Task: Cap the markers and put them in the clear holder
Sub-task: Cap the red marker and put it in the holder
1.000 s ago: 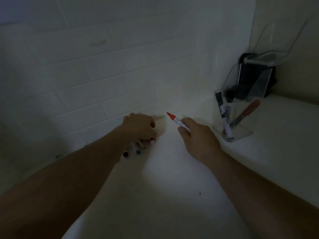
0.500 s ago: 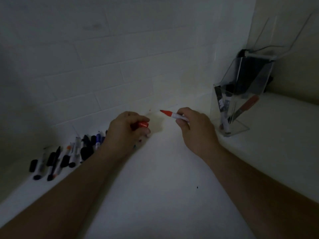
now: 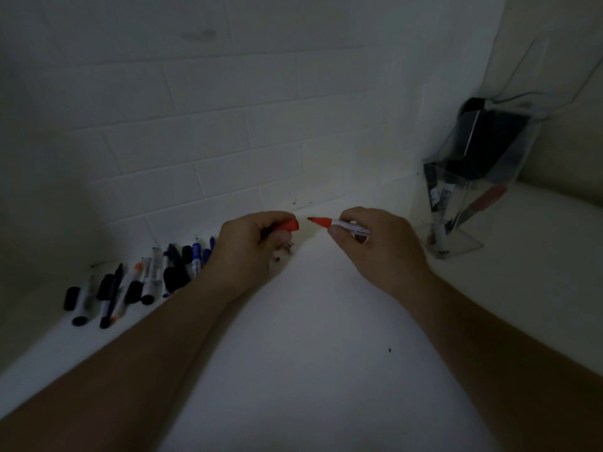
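Left hand (image 3: 251,246) curled round red cap (image 3: 288,225), open end toward right. Right hand (image 3: 375,243) pinches red marker (image 3: 339,224), white barrel, bare tip aimed at cap; small gap between, not touching. Print on barrel too blurred to read. Both above white counter (image 3: 310,321) near back edge, by tiled wall (image 3: 228,141). Row of loose markers (image 3: 146,275) along back edge, left side. Clear holder (image 3: 456,207) in back right corner, several markers inside; labels illegible.
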Demonstrator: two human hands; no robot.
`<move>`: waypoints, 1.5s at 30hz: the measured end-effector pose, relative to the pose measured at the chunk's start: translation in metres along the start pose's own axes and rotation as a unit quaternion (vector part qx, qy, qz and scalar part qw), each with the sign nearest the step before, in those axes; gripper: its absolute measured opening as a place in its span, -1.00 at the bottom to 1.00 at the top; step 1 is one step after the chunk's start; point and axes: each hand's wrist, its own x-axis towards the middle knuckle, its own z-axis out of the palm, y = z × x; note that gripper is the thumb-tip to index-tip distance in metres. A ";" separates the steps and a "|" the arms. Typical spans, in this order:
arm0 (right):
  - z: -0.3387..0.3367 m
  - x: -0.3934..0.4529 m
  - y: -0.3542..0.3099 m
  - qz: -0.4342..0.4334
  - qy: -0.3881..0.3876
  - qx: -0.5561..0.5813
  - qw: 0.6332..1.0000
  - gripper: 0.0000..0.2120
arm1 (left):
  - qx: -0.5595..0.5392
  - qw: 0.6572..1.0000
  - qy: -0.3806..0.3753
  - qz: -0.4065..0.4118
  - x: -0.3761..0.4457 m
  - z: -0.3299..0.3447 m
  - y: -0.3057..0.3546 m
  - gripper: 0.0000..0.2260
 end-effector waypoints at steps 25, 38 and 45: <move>-0.004 -0.001 -0.005 -0.121 -0.007 -0.047 0.991 -0.79 | 0.044 0.997 -0.032 0.054 -0.004 0.005 0.004 -0.84; 0.009 0.001 -0.001 -0.098 -0.017 0.019 0.995 -0.64 | 0.048 0.998 0.005 0.048 -0.006 0.009 0.012 -0.91; -0.005 0.001 -0.009 -0.126 -0.021 -0.163 0.978 -0.67 | 0.057 0.994 0.010 0.094 -0.005 0.020 0.017 -0.86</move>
